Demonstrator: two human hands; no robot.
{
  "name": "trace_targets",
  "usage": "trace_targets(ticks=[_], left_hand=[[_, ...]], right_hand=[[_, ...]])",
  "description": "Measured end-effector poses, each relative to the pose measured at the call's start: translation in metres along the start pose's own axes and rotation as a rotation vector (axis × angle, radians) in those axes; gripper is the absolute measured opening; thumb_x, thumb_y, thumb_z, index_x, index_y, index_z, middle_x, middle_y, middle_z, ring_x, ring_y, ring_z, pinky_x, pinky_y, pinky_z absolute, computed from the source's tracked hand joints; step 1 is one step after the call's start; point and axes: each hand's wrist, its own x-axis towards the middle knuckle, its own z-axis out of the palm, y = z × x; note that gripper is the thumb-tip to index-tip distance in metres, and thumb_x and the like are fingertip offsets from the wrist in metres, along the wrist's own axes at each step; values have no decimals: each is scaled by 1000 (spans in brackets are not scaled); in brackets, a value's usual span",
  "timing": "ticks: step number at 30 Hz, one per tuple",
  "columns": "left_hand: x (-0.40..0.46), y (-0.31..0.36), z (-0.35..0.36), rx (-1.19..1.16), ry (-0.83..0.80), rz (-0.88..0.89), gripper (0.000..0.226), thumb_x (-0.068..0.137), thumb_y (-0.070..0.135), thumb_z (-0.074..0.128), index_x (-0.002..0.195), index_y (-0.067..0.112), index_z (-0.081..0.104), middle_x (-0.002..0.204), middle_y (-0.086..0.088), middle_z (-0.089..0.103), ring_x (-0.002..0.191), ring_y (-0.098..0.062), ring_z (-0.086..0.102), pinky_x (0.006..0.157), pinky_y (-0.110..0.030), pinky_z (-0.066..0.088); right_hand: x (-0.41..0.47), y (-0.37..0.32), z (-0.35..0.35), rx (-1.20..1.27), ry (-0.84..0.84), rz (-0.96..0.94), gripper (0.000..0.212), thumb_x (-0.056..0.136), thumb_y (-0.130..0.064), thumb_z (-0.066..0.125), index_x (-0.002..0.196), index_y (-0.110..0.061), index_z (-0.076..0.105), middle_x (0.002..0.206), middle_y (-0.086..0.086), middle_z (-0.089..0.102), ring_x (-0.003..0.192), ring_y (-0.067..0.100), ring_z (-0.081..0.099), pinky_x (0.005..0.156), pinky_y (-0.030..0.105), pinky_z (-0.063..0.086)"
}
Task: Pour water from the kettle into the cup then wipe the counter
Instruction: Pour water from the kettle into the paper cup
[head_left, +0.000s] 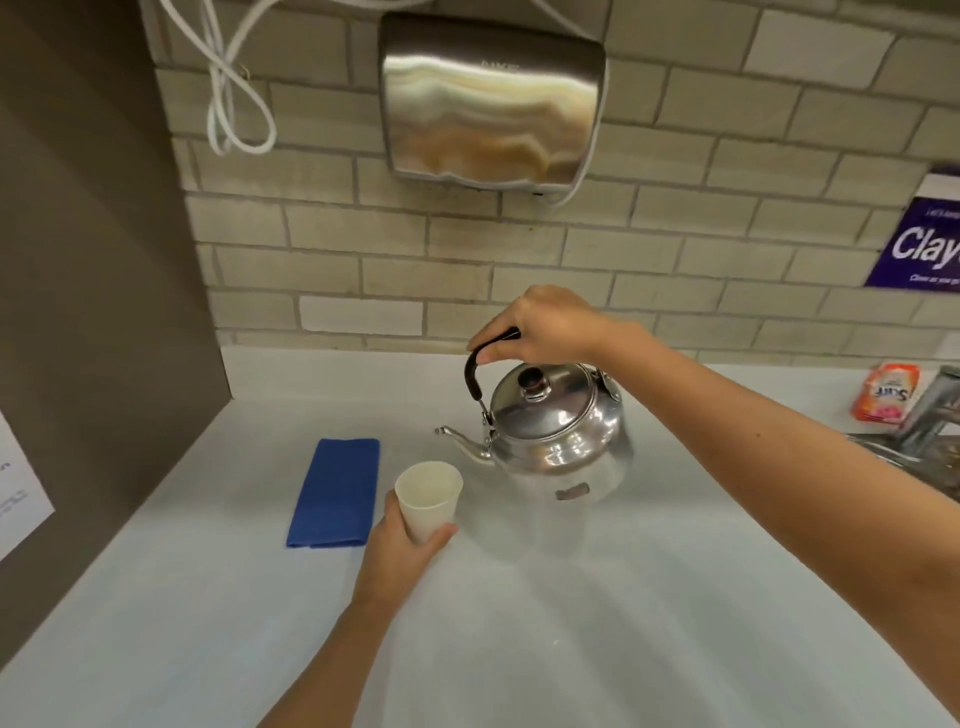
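A shiny steel kettle (558, 441) is near the middle of the white counter (571, 623), its spout pointing left. My right hand (545, 327) grips its black handle from above. The kettle looks slightly lifted and tilted, though I cannot tell if its base touches the counter. My left hand (402, 545) holds a white paper cup (428, 499) just below and left of the spout. The cup looks empty. No water is flowing. A folded blue cloth (335, 491) lies flat on the counter left of the cup.
A steel hand dryer (491, 104) hangs on the tiled wall above, with white cables (234, 104) beside it. A brown side panel (93, 260) closes the left. At the right are an orange detergent packet (885, 397), a tap (930, 410) and a purple sign (924, 244).
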Motion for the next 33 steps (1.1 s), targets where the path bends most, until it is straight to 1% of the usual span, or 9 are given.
trace_targets(ticks=[1, 2, 5, 8, 12, 14, 21, 27, 33], left_hand=[[0, 0, 0, -2, -2, 2, 79, 67, 40, 78, 130, 20, 34, 111, 7, 52, 99, -14, 52, 82, -28, 44], [0, 0, 0, -5, -4, 1, 79, 67, 39, 78, 130, 20, 34, 110, 7, 52, 99, -14, 52, 82, -28, 44], [0, -1, 0, 0, -8, -1, 76, 68, 38, 77, 129, 21, 35, 110, 7, 52, 98, -14, 53, 81, -28, 45], [0, -2, 0, 3, -6, -3, 76, 68, 39, 78, 128, 21, 35, 110, 6, 53, 98, -15, 53, 80, -28, 47], [1, -2, 0, -17, -22, -12, 77, 67, 39, 78, 129, 22, 35, 115, 2, 56, 103, -19, 56, 85, -33, 51], [1, -2, 0, -14, -20, -6, 77, 67, 39, 77, 129, 22, 35, 115, 2, 56, 102, -18, 55, 84, -32, 51], [2, -3, 1, -6, -21, 9, 78, 68, 40, 77, 130, 21, 34, 116, 0, 57, 102, -18, 56, 82, -30, 51], [2, -3, 1, 1, -16, 0, 80, 67, 40, 77, 131, 21, 33, 114, 3, 55, 100, -17, 55, 80, -29, 50], [3, -4, 3, -2, -21, 4, 82, 66, 42, 78, 131, 23, 32, 111, 9, 51, 99, -13, 53, 78, -24, 47]], right_hand=[[0, -5, -1, -34, -17, -31, 21, 82, -46, 62, 100, -38, 68, 65, -33, 65, 57, -22, 47, 50, 15, 25], [1, -10, -1, -73, -35, -59, 21, 82, -46, 61, 100, -38, 68, 68, -27, 69, 55, -21, 47, 49, 16, 24], [5, -21, 2, -178, -102, -134, 24, 82, -48, 61, 103, -37, 67, 89, -13, 75, 57, -1, 50, 49, 18, 31], [7, -28, 7, -207, -170, -163, 26, 82, -48, 61, 104, -36, 67, 91, -12, 75, 66, 8, 54, 50, 19, 33], [7, -32, 12, -273, -205, -174, 25, 82, -48, 60, 103, -37, 67, 85, -9, 74, 50, 1, 41, 46, 21, 25], [6, -34, 13, -300, -230, -181, 25, 83, -48, 59, 104, -37, 67, 85, -9, 74, 48, -1, 38, 46, 21, 24], [7, -40, 11, -361, -225, -205, 28, 84, -49, 57, 107, -36, 66, 86, -7, 73, 61, 8, 43, 47, 21, 26], [8, -43, 7, -366, -220, -202, 28, 83, -49, 58, 106, -36, 66, 86, -7, 73, 54, 4, 39, 46, 21, 25], [8, -44, 3, -394, -237, -219, 27, 84, -49, 57, 107, -36, 66, 93, -8, 73, 66, 8, 46, 48, 20, 28]])
